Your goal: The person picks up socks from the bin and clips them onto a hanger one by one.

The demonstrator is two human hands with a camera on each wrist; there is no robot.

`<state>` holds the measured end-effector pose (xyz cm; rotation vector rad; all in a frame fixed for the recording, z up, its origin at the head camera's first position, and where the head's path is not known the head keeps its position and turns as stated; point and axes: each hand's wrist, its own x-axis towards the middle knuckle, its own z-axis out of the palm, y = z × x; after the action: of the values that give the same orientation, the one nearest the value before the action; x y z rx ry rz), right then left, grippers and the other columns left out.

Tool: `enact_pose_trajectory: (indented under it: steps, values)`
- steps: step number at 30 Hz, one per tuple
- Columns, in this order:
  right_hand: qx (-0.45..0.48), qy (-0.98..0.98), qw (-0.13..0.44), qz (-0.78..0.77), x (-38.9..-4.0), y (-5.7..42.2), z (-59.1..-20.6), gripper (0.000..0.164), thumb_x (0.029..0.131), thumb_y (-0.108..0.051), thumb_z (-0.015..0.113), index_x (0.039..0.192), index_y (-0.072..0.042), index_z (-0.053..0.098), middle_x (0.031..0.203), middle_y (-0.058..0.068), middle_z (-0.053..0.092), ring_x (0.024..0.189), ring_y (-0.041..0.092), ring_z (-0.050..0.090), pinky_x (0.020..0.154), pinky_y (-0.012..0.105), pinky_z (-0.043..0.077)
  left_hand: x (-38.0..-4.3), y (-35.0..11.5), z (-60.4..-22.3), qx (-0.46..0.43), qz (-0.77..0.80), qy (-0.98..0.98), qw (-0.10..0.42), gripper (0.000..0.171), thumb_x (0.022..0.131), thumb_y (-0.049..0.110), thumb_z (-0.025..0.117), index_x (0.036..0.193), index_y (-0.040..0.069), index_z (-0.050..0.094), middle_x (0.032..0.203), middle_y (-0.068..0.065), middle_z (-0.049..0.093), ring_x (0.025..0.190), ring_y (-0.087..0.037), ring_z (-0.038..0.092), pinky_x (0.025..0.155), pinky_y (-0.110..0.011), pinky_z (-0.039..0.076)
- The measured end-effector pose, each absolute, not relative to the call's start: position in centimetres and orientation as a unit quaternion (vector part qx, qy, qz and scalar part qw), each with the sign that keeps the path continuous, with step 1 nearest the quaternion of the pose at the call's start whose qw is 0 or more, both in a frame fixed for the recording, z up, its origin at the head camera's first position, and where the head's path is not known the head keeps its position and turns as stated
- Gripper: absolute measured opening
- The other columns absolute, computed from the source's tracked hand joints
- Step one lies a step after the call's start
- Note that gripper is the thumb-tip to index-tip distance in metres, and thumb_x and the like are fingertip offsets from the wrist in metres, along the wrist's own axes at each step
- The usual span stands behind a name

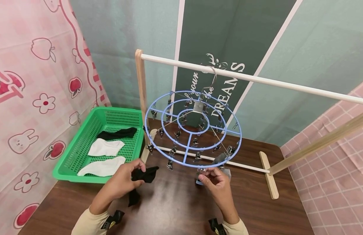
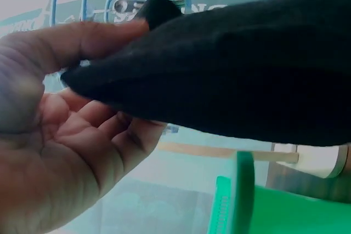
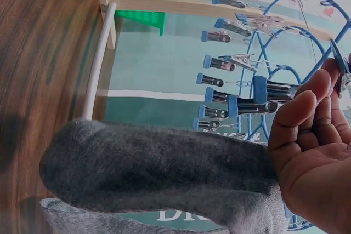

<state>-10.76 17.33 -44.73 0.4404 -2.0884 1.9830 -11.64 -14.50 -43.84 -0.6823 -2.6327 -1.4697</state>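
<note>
My left hand pinches a black sock between thumb and fingers, over the table just right of the basket. One end of the sock dangles below the hand, and its dark fabric fills much of the left wrist view. At the front rim of the blue round clip hanger, my right hand grips a metal clip with blue tips. Grey socks hang beside and behind that hand; one grey sock shows large in the right wrist view. Several other clips dangle from the rings.
A green basket at the left holds a black sock and white socks. The hanger hooks over a white rail on a wooden stand, whose foot rests at the right. Printed curtains surround the brown table.
</note>
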Motion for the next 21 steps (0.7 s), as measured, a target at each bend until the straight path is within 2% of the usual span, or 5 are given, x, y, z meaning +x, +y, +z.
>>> enact_pose_trajectory:
  steps: [9,16,21]
  values:
    - [0.153,-0.713,0.119,0.674,-10.7,17.1,-44.6,0.008,0.084,0.014,0.062,0.091,0.011,0.061,0.081,-0.004,0.065,0.070,0.005,0.058,0.060,0.018,0.046,-11.4,-12.8,-44.5,-0.244,-0.504,-0.828,-0.025,0.026,0.077,-0.001,0.075,0.091,0.010,0.057,0.075,0.006,0.058,0.066,-0.005,0.050,0.059,-0.024,0.044]
    - [0.152,-0.706,0.140,0.677,-10.7,17.0,-44.4,0.007,0.083,0.015,0.062,0.087,0.008,0.062,0.080,-0.003,0.064,0.070,0.006,0.057,0.061,0.019,0.045,-11.4,-11.5,-44.9,-0.265,-0.484,-0.832,-0.048,0.031,0.074,-0.003,0.077,0.095,0.011,0.060,0.076,0.008,0.058,0.069,-0.003,0.052,0.062,-0.025,0.045]
    - [0.154,-0.716,0.141,0.666,-10.7,17.0,-44.3,0.008,0.083,0.014,0.064,0.084,0.005,0.062,0.077,-0.004,0.062,0.065,0.005,0.053,0.054,0.021,0.042,-11.5,-10.7,-44.9,-0.258,-0.494,-0.828,-0.063,0.025,0.078,0.001,0.076,0.096,0.010,0.061,0.076,0.007,0.060,0.068,-0.003,0.052,0.062,-0.025,0.045]
